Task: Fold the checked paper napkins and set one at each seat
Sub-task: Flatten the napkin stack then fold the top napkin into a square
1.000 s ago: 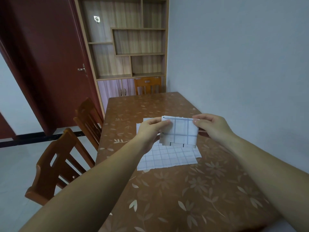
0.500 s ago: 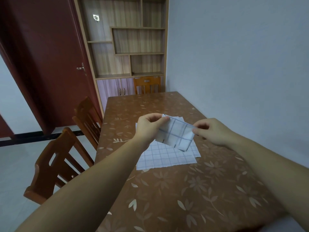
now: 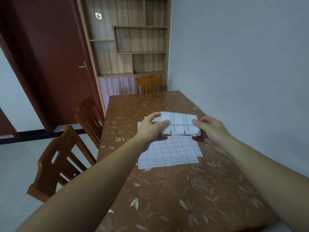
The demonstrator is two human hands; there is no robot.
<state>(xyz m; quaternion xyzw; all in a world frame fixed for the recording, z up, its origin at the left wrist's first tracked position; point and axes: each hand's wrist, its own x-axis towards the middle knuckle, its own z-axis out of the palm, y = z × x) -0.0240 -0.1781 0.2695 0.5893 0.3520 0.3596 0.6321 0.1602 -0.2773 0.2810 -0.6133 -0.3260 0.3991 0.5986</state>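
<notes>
Long rectangular table (image 3: 175, 190), covered in glossy brown with a pale flower-and-leaf print, right side against a plain pale wall. Dark red door (image 3: 46, 56) with a metal lever handle at left. Light wood-grain shelf unit (image 3: 127, 39) behind the table's far end, with open boxy compartments and pinkish cupboard doors below. Three slatted wooden chairs: near chair (image 3: 55, 164) and second chair (image 3: 88, 118) along the left side, far chair (image 3: 148, 83) at the head. Flat napkins (image 3: 168, 153) lie mid-table – thin white paper squares with a fine grey check, loosely stacked, edges offset. Folded napkin (image 3: 180, 123), a small rectangle, is held in the air just above that stack. Left hand (image 3: 150, 129) pinches its left edge, thumb on top – right hand (image 3: 212, 128) pinches its right edge likewise.
</notes>
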